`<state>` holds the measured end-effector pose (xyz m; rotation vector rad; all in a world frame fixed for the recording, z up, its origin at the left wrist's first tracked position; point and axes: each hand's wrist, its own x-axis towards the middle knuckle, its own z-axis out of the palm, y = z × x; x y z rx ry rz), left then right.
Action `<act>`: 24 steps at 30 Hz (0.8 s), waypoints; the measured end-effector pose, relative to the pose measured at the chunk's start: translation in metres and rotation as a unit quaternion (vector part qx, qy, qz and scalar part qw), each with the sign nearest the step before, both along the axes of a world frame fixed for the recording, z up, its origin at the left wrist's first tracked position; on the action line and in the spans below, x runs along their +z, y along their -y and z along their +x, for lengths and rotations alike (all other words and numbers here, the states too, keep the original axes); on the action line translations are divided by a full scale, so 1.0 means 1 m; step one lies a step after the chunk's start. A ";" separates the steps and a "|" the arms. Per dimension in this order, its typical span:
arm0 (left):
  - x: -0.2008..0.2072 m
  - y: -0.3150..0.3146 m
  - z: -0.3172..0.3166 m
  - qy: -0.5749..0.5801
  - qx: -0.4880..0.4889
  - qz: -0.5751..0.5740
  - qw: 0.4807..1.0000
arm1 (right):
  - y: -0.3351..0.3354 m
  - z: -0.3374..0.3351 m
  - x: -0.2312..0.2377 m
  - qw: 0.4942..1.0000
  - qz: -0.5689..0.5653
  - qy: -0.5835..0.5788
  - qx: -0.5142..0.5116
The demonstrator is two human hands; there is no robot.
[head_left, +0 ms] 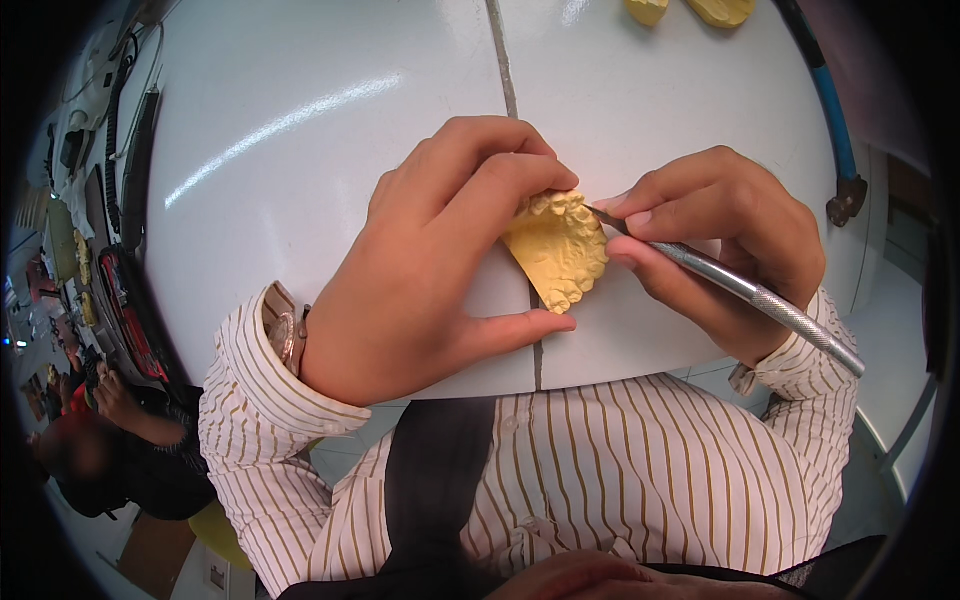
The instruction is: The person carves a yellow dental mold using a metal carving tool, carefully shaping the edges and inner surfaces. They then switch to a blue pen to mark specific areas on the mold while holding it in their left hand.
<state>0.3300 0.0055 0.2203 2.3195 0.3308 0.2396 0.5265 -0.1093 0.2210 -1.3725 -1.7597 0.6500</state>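
A yellow plaster dental cast [556,248] with a curved row of teeth is held above the white table by my left hand [440,245]. The fingers press its far edge while the thumb supports the near end. My right hand [725,245] pinches a silver craft knife [755,293] like a pen, close behind its blade. The blade's tip meets or nearly meets the teeth at the cast's upper right; whether it touches I cannot tell. The knurled handle slants down to the right, past my right wrist.
Two more yellow plaster pieces [718,10] lie at the table's far edge. A dark seam [502,60] crosses the white tabletop [290,130]. A blue and black bar [832,120] runs along the right edge. At the left are cables, tools and another person's hand [120,402].
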 end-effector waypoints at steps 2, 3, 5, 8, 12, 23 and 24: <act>-0.001 0.001 0.000 0.017 0.009 -0.021 1.000 | 0.000 -0.001 0.001 1.000 0.010 0.022 0.000; 0.000 0.002 0.000 0.011 0.011 -0.014 1.000 | 0.000 -0.001 0.002 0.999 0.013 0.029 -0.001; 0.002 0.002 -0.001 -0.003 0.014 -0.001 1.000 | 0.000 -0.002 0.003 0.999 0.014 0.045 0.001; 0.002 0.002 -0.002 -0.008 0.017 -0.008 1.000 | 0.000 -0.003 0.005 0.998 0.015 0.065 0.006; 0.005 0.006 -0.003 -0.011 0.028 0.002 1.000 | 0.001 -0.004 0.003 0.997 0.025 0.066 0.008; 0.005 0.005 -0.004 -0.029 0.032 0.013 0.999 | 0.001 -0.006 0.000 0.999 0.006 0.047 0.023; 0.005 0.005 -0.004 -0.030 0.032 0.013 0.999 | 0.001 -0.006 0.000 0.998 0.004 0.052 0.025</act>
